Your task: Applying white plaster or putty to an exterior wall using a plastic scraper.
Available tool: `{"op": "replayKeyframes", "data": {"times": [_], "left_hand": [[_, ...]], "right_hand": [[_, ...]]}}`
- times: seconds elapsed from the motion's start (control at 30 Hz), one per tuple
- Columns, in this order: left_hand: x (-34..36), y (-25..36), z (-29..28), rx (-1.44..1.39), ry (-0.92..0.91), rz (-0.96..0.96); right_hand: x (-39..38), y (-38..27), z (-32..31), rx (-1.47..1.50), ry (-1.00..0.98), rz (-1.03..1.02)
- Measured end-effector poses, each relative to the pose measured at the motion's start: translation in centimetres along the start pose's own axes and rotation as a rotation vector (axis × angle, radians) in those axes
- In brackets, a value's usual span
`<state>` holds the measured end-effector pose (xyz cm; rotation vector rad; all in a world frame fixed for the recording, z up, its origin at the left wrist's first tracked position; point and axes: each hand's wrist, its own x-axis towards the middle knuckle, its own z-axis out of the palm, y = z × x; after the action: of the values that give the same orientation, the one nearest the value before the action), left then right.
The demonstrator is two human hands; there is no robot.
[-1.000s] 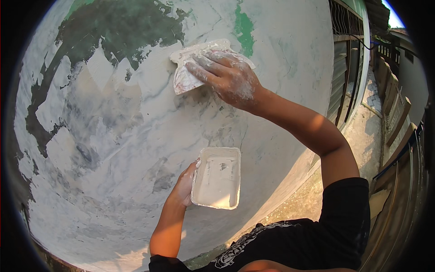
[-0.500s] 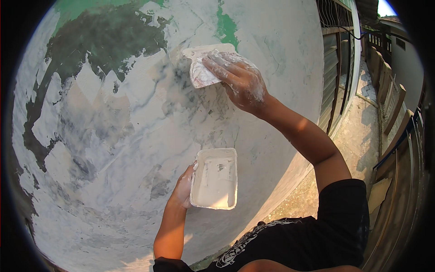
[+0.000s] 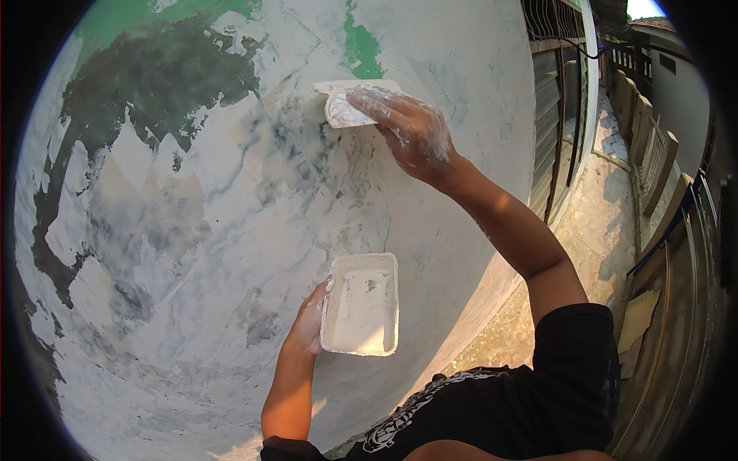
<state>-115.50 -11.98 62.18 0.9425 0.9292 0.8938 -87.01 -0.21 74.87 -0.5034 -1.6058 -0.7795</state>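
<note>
My right hand (image 3: 415,134), smeared with white paste, grips a wide, paste-covered flat scraper (image 3: 346,111) against the wall (image 3: 177,230), just below a narrow green patch. The wall is mottled white and grey, with a large dark patch at upper left and green along the top. Lower down, my left hand (image 3: 311,315) holds a shallow rectangular white tray (image 3: 359,303) by its left side, with a layer of white paste inside. The fingers of this hand are mostly hidden behind the tray.
At the right are a barred window (image 3: 557,23) over slatted shutters (image 3: 547,123), a narrow concrete path (image 3: 600,230), a low wooden fence (image 3: 646,138), leaning boards and rods (image 3: 676,307), and a neighbouring white building (image 3: 676,107).
My right hand and scraper have shifted slightly across the wall, the scraper now flatter and partly hidden by my fingers. The view has turned slightly. The tray stays in my left hand.
</note>
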Motion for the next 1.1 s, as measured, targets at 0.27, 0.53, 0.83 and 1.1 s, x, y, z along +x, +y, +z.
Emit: {"op": "replayKeyframes", "data": {"times": [0.27,0.53,0.83,1.1], "left_hand": [[1.1,-1.8,-0.7,-0.117,0.015,-0.026],[2.4,-2.3,-0.4,-0.061,-0.005,-0.050],[3.4,-4.4,-1.9,-0.121,-0.026,-0.109],[2.9,-4.1,-2.7,-0.104,-0.037,-0.099]], "right_hand": [[-8.9,-5.0,1.7,0.007,-0.187,-0.108],[-10.3,-1.5,-2.7,-0.031,-0.221,0.056],[-15.6,-5.3,3.1,-0.023,-0.341,0.197],[-14.5,-4.1,-1.6,0.103,-0.402,-0.043]]}}
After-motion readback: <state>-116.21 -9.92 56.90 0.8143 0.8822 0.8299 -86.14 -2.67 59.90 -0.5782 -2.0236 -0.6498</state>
